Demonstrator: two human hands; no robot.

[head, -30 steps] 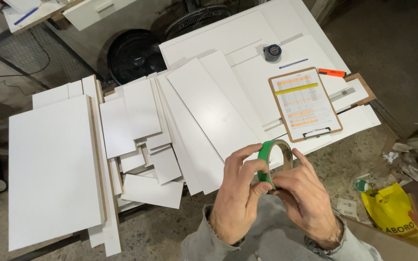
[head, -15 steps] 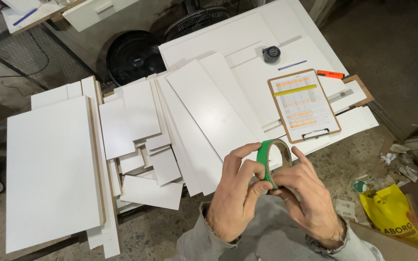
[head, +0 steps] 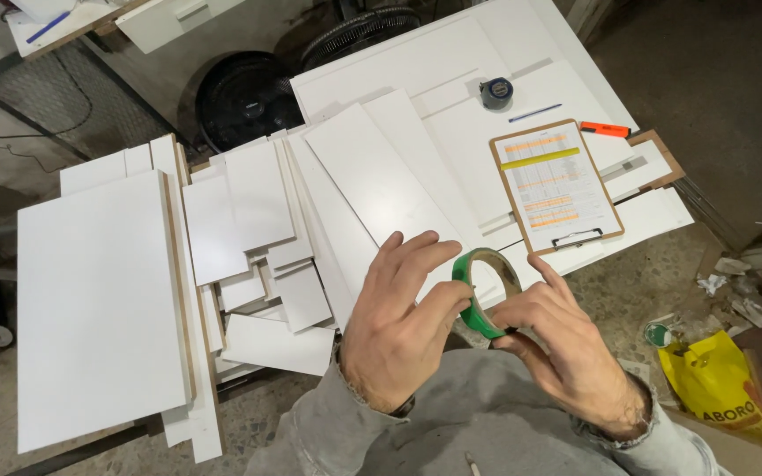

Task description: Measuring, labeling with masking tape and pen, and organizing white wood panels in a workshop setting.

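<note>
The worktop [head: 566,53] is white and carries a spread of white panels; the largest single white board [head: 94,308] lies flat at the far left, with a wood-coloured edge showing along its right side, and a fanned stack of long white panels [head: 372,185] runs diagonally across the middle above a jumble of smaller white offcuts [head: 262,256], too overlapped to count. Behind the panels, 2 black fans [head: 244,97] sit low against the wall. On the right of the worktop lies 1 brown clipboard [head: 557,187] holding a printed sheet with yellow and orange bands, its clip at the near end. At the lower right, on the floor, sits 1 yellow bag [head: 716,379] with dark lettering, with scraps of paper near it. Closest to the camera, the left hand [head: 399,339] and the right hand [head: 566,348] meet over the person's grey sleeves: both have a closed grip on 1 roll of green tape [head: 478,291], held upright between them in front of the body, the left thumb and fingers pinching its near rim and the right fingers curled around its far side. Farther back lie 1 round tape measure [head: 496,91], black and blue, 1 orange marker [head: 606,130] and 1 thin blue pen [head: 535,112], well apart from the hands.
</note>
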